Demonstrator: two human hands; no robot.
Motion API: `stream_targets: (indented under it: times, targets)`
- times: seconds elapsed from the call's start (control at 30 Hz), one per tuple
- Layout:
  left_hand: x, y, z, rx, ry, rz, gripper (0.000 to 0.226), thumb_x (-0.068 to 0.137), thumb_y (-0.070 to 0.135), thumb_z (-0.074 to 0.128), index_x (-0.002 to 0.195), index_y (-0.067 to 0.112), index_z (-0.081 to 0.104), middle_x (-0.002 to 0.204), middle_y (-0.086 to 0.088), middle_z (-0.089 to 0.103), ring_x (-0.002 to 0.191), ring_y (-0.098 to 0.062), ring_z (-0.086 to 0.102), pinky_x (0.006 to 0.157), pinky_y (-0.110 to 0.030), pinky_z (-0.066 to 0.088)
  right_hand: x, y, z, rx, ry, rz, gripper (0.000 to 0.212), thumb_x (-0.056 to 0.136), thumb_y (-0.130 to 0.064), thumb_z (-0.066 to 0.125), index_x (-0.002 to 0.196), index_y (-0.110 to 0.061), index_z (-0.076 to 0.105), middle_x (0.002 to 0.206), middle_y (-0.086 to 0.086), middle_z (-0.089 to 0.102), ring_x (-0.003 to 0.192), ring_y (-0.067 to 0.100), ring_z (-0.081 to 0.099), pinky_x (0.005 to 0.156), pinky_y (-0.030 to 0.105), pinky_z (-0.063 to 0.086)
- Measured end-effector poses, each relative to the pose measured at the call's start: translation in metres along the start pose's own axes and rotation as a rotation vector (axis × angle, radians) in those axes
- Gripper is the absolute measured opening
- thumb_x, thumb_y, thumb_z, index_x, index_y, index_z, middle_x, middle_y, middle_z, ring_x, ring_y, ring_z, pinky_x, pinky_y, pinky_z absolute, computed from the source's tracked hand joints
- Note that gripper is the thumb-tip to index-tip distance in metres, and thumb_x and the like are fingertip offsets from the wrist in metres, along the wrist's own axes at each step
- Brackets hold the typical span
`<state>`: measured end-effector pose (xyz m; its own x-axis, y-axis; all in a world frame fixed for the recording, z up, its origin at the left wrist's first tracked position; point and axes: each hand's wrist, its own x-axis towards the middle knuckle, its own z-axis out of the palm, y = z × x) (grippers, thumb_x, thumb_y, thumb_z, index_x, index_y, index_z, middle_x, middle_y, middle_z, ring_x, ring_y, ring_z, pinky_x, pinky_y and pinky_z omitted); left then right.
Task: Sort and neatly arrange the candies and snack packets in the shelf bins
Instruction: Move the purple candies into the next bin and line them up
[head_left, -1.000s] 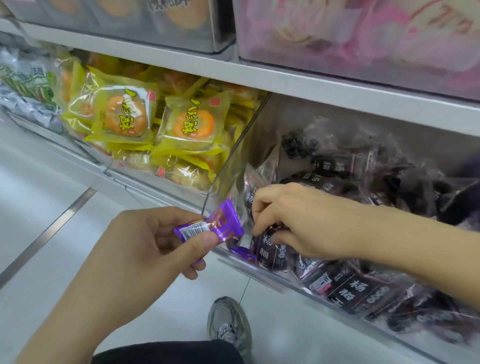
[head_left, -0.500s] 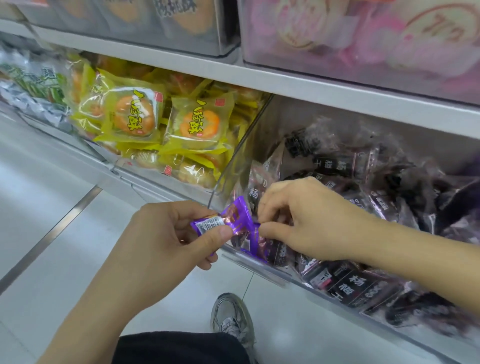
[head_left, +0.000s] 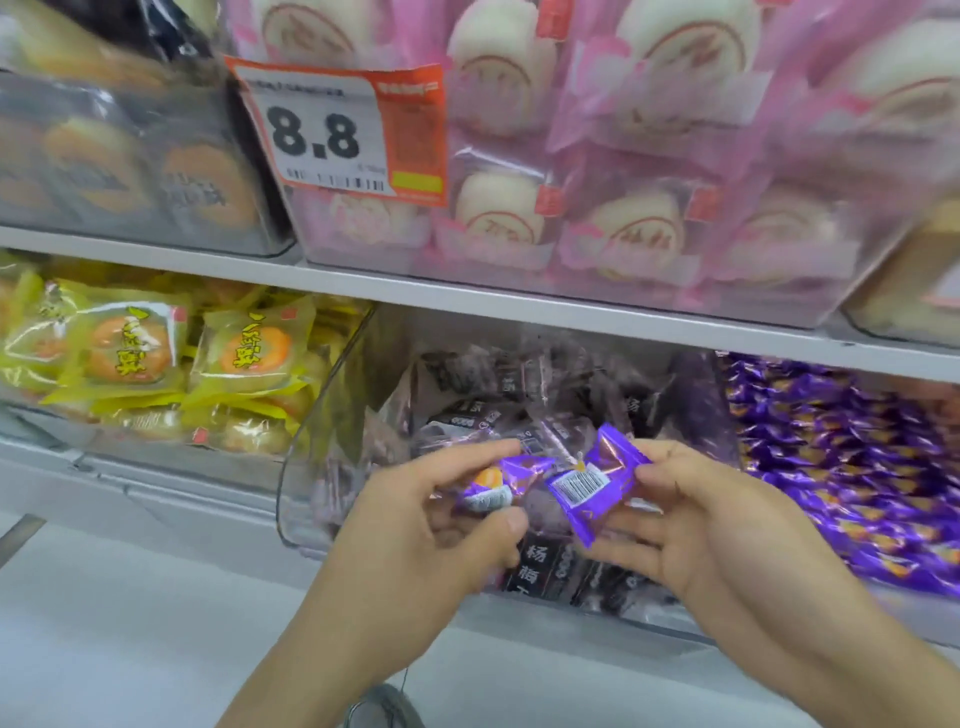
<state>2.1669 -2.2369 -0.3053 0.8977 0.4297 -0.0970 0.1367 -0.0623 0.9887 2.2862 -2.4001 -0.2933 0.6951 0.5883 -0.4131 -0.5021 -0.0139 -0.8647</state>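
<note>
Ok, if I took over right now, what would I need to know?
Left hand pinches one purple candy. Right hand pinches another purple candy, barcode side up.
Both are held in front of the dark-packet bin, where they do not belong.
The purple-candy bin sits just to the right.
Done: two strays are out of the dark packets.
Left: probably drop both in the purple bin, then check for more strays.

Orange price tag (head_left: 343, 132) — grey shoe (head_left: 387, 709)
</note>
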Motion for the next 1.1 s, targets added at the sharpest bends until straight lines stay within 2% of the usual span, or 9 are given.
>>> stream_targets:
  times: [0.23,0.4,0.53,0.67,0.73,0.8,0.9,1.0,1.1]
  targets:
    - [0.012,0.013,0.07,-0.236,-0.166,-0.016,0.029,0.076,0.04,0.081,0.102,0.028,0.079,0.099,-0.007,0.077,0.09,-0.023,0.073,0.082,-0.025,0.056,-0.023,0.009,-0.043,0.108,0.199,-0.179,0.025,0.098,-0.02,0.05,0.117,-0.007,0.061,0.095,0.022,0.073,0.072,0.027,0.062,0.055,0.032,0.05]
    - [0.017,0.017,0.112,-0.304,-0.127,0.015,0.04,0.065,0.012,0.072,0.105,0.011,0.074,0.099,-0.005,0.077,0.085,-0.011,0.072,0.068,-0.017,0.054,-0.034,0.001,-0.084,0.063,0.157,-0.286,0.036,0.089,-0.032,0.057,0.103,-0.003,0.072,0.1,0.017,0.074,0.078,0.022,0.063,0.063,0.025,0.053]
    - [0.022,0.019,0.13,-0.258,-0.215,-0.007,0.029,0.07,0.019,0.071,0.096,0.007,0.077,0.092,-0.011,0.077,0.075,-0.012,0.069,0.07,-0.022,0.054,-0.038,0.001,-0.106,0.085,0.109,-0.299,0.037,0.075,-0.019,0.07,0.109,-0.004,0.068,0.1,0.016,0.075,0.086,0.025,0.069,0.073,0.026,0.059]
    - [0.03,0.016,0.139,-0.273,-0.108,-0.007,0.02,0.073,0.014,0.069,0.091,0.003,0.069,0.083,-0.017,0.075,0.071,-0.027,0.073,0.062,-0.03,0.059,-0.036,0.01,-0.116,0.17,0.19,-0.324,0.033,0.074,-0.008,0.071,0.107,-0.004,0.067,0.099,0.025,0.071,0.088,0.031,0.073,0.07,0.033,0.061]
    - [0.035,0.015,0.143,-0.249,-0.086,-0.002,0.011,0.085,0.008,0.062,0.093,0.003,0.068,0.082,-0.016,0.076,0.072,-0.029,0.074,0.065,-0.037,0.06,-0.036,0.011,-0.117,0.203,0.228,-0.361,0.021,0.077,0.001,0.069,0.092,-0.013,0.073,0.084,0.023,0.069,0.078,0.033,0.073,0.067,0.036,0.062]
    - [0.037,0.016,0.146,-0.232,-0.081,-0.01,0.014,0.092,0.001,0.055,0.097,0.003,0.068,0.085,-0.014,0.076,0.075,-0.028,0.075,0.069,-0.036,0.06,-0.035,0.014,-0.115,0.085,0.27,-0.448,0.032,0.078,0.007,0.069,0.092,-0.02,0.078,0.076,0.015,0.067,0.062,0.026,0.066,0.059,0.03,0.057]
    - [0.036,0.019,0.152,-0.257,-0.116,-0.044,0.019,0.093,0.003,0.055,0.103,0.007,0.071,0.09,-0.014,0.077,0.079,-0.027,0.075,0.077,-0.037,0.061,-0.031,0.016,-0.108,0.041,0.319,-0.628,0.04,0.075,0.011,0.071,0.1,-0.019,0.08,0.085,0.012,0.063,0.052,0.023,0.061,0.057,0.023,0.053]
    - [0.037,0.019,0.158,-0.302,-0.122,-0.072,0.017,0.087,0.008,0.061,0.099,0.007,0.073,0.087,-0.017,0.076,0.074,-0.024,0.074,0.072,-0.033,0.061,-0.027,0.022,-0.105,0.082,0.277,-0.679,0.047,0.065,0.007,0.083,0.105,-0.017,0.078,0.098,0.009,0.064,0.071,0.025,0.07,0.067,0.025,0.057]
    - [0.04,0.016,0.16,-0.222,-0.091,-0.015,0.014,0.087,0.006,0.066,0.098,0.011,0.071,0.087,-0.012,0.077,0.076,-0.025,0.074,0.078,-0.039,0.06,-0.027,0.024,-0.111,0.14,0.147,-0.626,0.063,0.053,-0.025,0.095,0.113,-0.019,0.076,0.113,0.006,0.067,0.094,0.022,0.072,0.081,0.026,0.056]
